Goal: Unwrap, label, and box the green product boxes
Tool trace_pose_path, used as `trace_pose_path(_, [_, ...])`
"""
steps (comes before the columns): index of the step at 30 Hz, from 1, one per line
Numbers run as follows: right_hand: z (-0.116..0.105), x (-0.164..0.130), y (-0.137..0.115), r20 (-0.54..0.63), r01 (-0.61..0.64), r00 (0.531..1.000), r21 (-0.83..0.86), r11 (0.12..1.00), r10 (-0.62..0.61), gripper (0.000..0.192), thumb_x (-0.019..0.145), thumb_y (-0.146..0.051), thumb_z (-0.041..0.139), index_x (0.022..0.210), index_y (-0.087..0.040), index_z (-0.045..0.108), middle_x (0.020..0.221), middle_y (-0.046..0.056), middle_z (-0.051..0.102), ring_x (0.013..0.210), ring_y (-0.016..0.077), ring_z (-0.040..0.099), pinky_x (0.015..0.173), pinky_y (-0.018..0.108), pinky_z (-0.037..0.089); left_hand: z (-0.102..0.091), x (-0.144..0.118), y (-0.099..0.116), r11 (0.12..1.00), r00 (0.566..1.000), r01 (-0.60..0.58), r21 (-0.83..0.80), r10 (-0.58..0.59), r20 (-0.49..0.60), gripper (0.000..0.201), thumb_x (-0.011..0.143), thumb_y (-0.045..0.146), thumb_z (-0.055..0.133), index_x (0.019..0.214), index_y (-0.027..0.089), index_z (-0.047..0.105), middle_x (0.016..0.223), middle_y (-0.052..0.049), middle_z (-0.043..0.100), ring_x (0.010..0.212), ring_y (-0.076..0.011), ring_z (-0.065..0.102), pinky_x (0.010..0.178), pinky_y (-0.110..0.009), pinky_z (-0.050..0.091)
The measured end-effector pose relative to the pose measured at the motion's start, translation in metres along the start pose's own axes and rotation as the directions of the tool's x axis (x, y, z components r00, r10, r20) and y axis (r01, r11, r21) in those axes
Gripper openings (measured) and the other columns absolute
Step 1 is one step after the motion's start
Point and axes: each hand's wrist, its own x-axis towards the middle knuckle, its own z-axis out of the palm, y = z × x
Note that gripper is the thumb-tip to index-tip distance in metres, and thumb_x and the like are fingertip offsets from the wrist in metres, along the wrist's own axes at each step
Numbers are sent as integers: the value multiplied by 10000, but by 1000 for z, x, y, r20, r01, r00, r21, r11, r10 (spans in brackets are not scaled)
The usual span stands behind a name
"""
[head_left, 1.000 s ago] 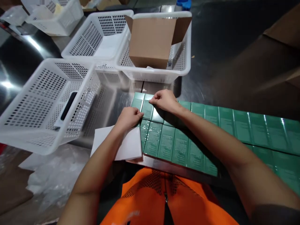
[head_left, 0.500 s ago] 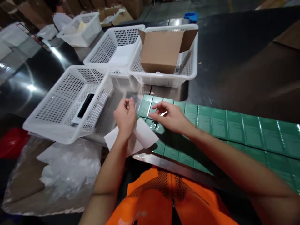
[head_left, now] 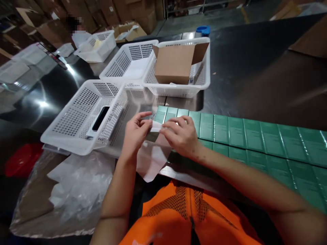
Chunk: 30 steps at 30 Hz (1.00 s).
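Observation:
My left hand (head_left: 135, 133) and my right hand (head_left: 180, 135) meet above the near left end of a long double row of flat green boxes (head_left: 255, 139). Between them they pinch the top edge of a white paper sheet (head_left: 151, 158), which hangs down, curled, over the table's front edge. The left fingers also seem to hold a thin clear film against the sheet; that is hard to tell. The nearest green boxes lie partly hidden under my right hand and the sheet.
A white perforated basket (head_left: 76, 136) with a dark flat object (head_left: 100, 118) stands at left. Behind stand two more baskets (head_left: 133, 56), one holding an open cardboard box (head_left: 176, 64). Crumpled clear plastic (head_left: 66, 190) lies lower left. A person sits far left behind another basket (head_left: 97, 46).
The left hand lifted the white sheet off the table and the right hand left the green boxes to grip its top edge too. The camera view rose and tilted back.

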Motion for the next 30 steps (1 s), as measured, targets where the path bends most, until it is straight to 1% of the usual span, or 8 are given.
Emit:
trace_pose_path(4, [-15, -14, -27, -29, 385, 922, 184, 904, -387, 182, 962, -151, 564, 840, -244, 663, 997, -23, 743, 1082, 169, 615, 980, 394, 365, -14, 11, -6, 1000, 1000, 4, 0, -4, -24, 408, 608, 290, 713, 999, 200, 643, 678, 30, 590, 554, -107, 486, 530, -237, 383])
trace_pose_path(6, [-34, -17, -36, -44, 389, 914, 382, 838, -404, 172, 966, -150, 564, 839, -227, 650, 978, -30, 746, 1056, 152, 627, 972, 374, 401, -25, 19, -10, 999, 997, 35, 18, -33, -71, 367, 605, 275, 677, 960, 202, 624, 733, 22, 597, 592, -111, 516, 555, -242, 403])
trace_pose_path(11, [-80, -6, -5, 85, -150, 988, 712, 686, 129, 79, 911, -284, 680, 842, -246, 672, 832, 6, 742, 821, 168, 681, 794, 344, 524, -33, 29, -9, 992, 975, 46, 121, -18, -222, 209, 665, 170, 509, 855, 198, 591, 645, 47, 505, 515, -88, 387, 508, -238, 292])
trace_pose_path(15, [-75, 3, 57, 210, -608, 768, 537, 585, 605, 147, 787, -351, 774, 771, -221, 706, 744, 26, 703, 652, 167, 619, 616, 319, 484, -4, 20, -8, 968, 999, -18, 252, 6, 49, 130, 764, 256, 592, 781, 184, 698, 683, 8, 612, 557, -114, 464, 541, -266, 339])
trace_pose_path(18, [-57, 3, 91, 322, -727, 653, 521, 448, 685, 178, 717, -342, 796, 743, -189, 707, 674, 22, 670, 588, 141, 563, 551, 291, 430, 25, 14, -13, 916, 925, -107, 386, -50, 376, 339, 850, 487, 601, 959, 195, 733, 652, -3, 659, 645, -173, 608, 669, -300, 431])
trace_pose_path(20, [-45, 0, 103, 395, -771, 602, 511, 379, 694, 191, 695, -340, 799, 740, -178, 708, 651, 18, 658, 569, 130, 543, 532, 279, 408, 40, 13, -18, 887, 880, -140, 441, -93, 467, 400, 869, 542, 578, 993, 189, 720, 627, -10, 675, 669, -192, 642, 701, -310, 439])
trace_pose_path(24, [-27, -6, 110, 440, -819, 558, 429, 381, 704, 201, 705, -359, 787, 766, -174, 736, 675, 18, 679, 587, 131, 561, 539, 266, 403, 58, 21, -28, 872, 862, -97, 479, -167, 478, 327, 877, 477, 569, 758, 187, 663, 623, -33, 695, 635, -177, 622, 651, -291, 414])
trace_pose_path(30, [-7, -8, 117, 445, -816, 560, 153, 557, 699, 124, 772, -296, 746, 788, -174, 766, 762, 34, 726, 698, 164, 622, 631, 277, 409, 71, 33, -43, 831, 872, -15, 557, -261, 413, 286, 868, 387, 550, 664, 193, 602, 548, -14, 638, 550, -155, 567, 596, -274, 386])
